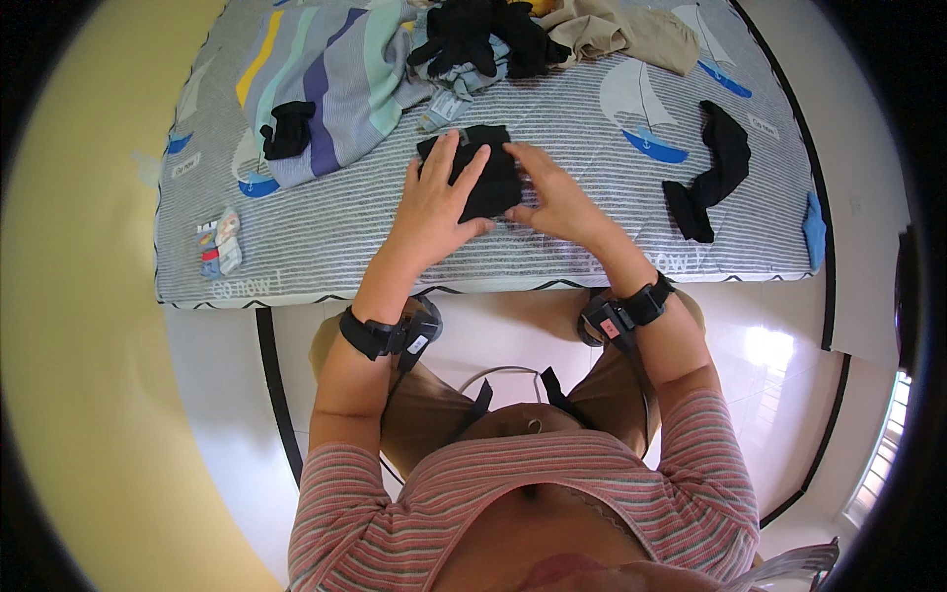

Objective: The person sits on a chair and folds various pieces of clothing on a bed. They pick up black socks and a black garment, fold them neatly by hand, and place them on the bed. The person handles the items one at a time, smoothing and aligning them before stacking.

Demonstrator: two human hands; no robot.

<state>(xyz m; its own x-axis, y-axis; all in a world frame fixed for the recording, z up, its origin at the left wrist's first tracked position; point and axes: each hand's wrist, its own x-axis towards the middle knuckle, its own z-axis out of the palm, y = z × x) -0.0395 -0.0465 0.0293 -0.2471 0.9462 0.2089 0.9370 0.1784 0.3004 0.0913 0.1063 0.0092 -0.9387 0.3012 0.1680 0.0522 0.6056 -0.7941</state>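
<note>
A small folded black cloth (493, 187) lies flat on the bed, roughly square. My left hand (434, 197) rests on its left part with the fingers spread. At the cloth's right edge, my right hand (560, 202) touches it with thumb and fingers apart. What kind of garment the cloth is, I cannot tell. Off to the right lies a long, crumpled black sock-like piece (712, 173). On the left is a small pair of pale patterned socks (227, 243). Both of my wrists wear black straps with small devices.
The bed (355, 237) has a grey striped sheet with sailboats. A striped blanket (340, 74) at the far left bears a crumpled black cloth (289, 130). Black garments (483, 39) and a beige garment (631, 35) are heaped at the back. A blue cloth (814, 232) lies by the right edge.
</note>
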